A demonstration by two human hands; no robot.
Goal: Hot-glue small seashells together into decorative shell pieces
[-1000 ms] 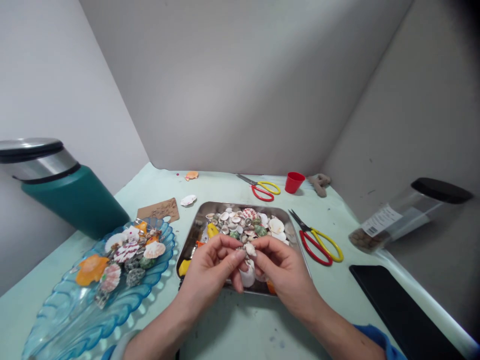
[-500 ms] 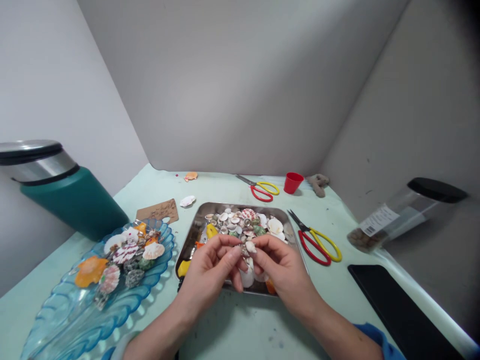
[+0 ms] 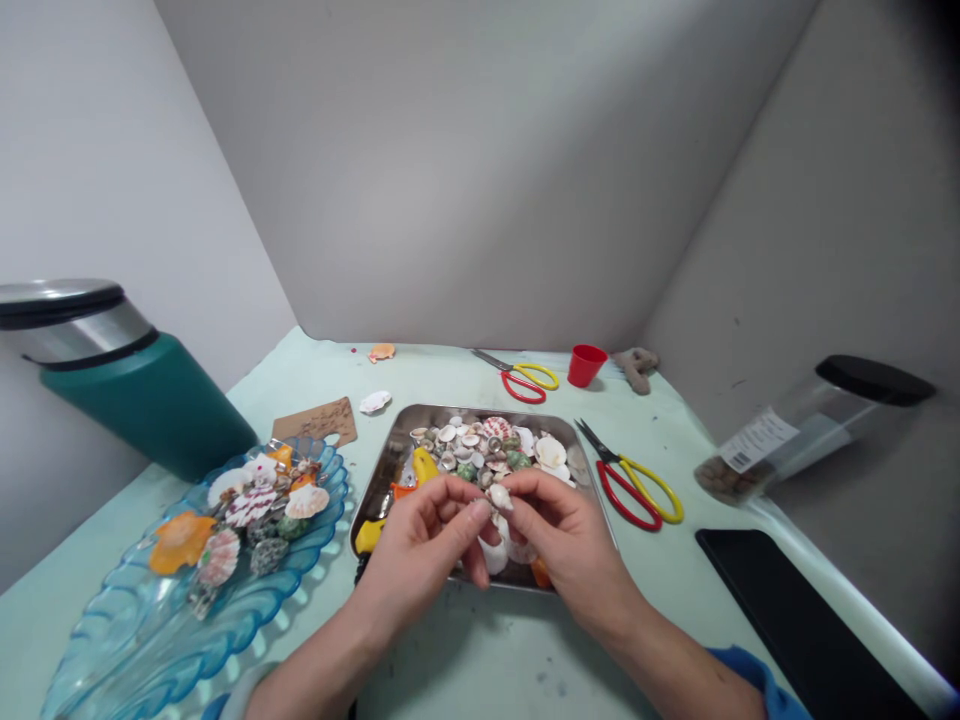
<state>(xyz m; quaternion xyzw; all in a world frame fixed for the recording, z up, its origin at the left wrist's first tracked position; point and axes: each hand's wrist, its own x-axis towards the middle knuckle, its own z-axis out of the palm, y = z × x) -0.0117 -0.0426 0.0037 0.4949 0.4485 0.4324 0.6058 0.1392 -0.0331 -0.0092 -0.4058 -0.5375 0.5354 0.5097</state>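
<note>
Over the near part of a metal tray my two hands meet, fingertips almost touching. My right hand pinches a small pale spiral seashell between thumb and forefinger. Closed beside it, my left hand has its thumb and forefinger against the shell's left side; what they grip there is too small to make out. The tray below holds many small seashells, a larger white scallop shell and yellow-and-orange items at its left. My fingers hide part of the shells underneath.
Left stands a blue scalloped dish with shells and stones, behind it a green bottle. Right lie red-and-yellow scissors, a black phone-like slab and a clear jar. More scissors and a red cup are farther back.
The spiral shell has turned slightly between my fingers, and my left fingertips have shifted a little. Everything else stays in place.
</note>
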